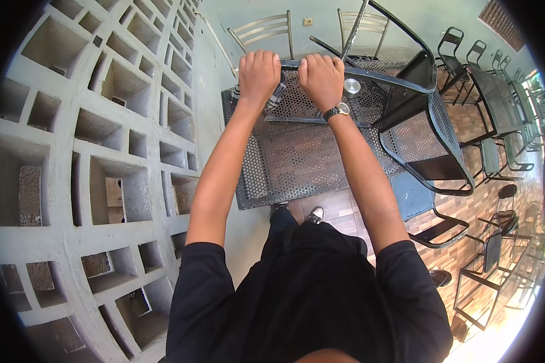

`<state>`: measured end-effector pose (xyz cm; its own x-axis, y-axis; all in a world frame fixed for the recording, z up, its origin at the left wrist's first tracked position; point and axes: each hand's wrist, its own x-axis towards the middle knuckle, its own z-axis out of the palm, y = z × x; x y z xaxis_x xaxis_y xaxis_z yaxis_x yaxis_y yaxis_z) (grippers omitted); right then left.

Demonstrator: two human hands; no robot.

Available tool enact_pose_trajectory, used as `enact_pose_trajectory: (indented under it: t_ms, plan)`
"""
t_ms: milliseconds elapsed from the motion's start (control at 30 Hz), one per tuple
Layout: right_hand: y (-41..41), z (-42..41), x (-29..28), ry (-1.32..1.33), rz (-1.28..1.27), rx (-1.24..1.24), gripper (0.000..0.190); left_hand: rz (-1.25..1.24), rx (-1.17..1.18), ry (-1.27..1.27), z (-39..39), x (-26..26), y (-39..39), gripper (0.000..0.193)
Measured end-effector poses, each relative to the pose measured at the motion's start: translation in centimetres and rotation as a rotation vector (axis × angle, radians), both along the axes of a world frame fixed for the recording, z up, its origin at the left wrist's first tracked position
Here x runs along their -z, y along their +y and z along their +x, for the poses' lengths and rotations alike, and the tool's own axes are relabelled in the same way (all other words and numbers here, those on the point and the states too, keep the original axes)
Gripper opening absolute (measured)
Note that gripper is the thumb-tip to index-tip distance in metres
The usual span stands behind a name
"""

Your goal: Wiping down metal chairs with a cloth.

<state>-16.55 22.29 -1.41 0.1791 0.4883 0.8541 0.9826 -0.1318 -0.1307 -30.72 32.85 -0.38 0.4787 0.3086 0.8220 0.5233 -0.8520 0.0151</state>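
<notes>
My left hand point(260, 75) and my right hand point(321, 77) are closed side by side over a dark metal bar of a chair frame point(381, 78), with a short gap between them. The chair appears tipped over on a perforated metal table point(299, 159). A checked cloth point(277, 96) shows just beside my left hand, partly hidden by it. Close to my right wrist, which wears a watch, stands a round silver metal container point(352, 86). Further chair frames with dark panels point(436, 170) lean at the table's right side.
A pale wall of open concrete blocks point(68, 181) rises close on the left. Two metal slatted chairs point(265, 29) stand beyond the table. Dark tables point(497, 100) and several chairs fill the right side. A blue chair seat point(412, 195) is near the table's right corner.
</notes>
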Motion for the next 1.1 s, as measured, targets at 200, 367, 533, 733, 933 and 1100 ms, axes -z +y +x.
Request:
enact_pose_trajectory:
  t_ms: [200, 367, 533, 733, 933, 1100]
  plan:
    - [-0.8, 0.4, 0.0, -0.016, -0.060, -0.012, 0.022, 0.065, 0.065, 0.071, -0.1, -0.3, -0.1, 0.020]
    - [-0.9, 0.5, -0.1, -0.006, -0.105, -0.059, 0.022, -0.012, 0.052, 0.073, -4.4, 0.1, 3.5, 0.017]
    - [-0.4, 0.0, -0.2, 0.015, -0.059, -0.023, 0.022, 0.030, -0.029, -0.009, -2.2, 0.4, 1.7, 0.018]
    - [-0.3, -0.1, -0.2, 0.021, -0.072, -0.009, 0.021, 0.056, 0.068, 0.056, 1.7, -0.4, -0.3, 0.028]
    - [-1.0, 1.3, -0.1, -0.046, -0.087, -0.103, 0.020, 0.114, 0.121, 0.120, 0.6, -0.8, 0.1, 0.023]
    - [-0.9, 0.5, -0.1, -0.018, -0.060, -0.087, 0.019, 0.054, 0.049, 0.085, -2.8, -0.6, 2.1, 0.023]
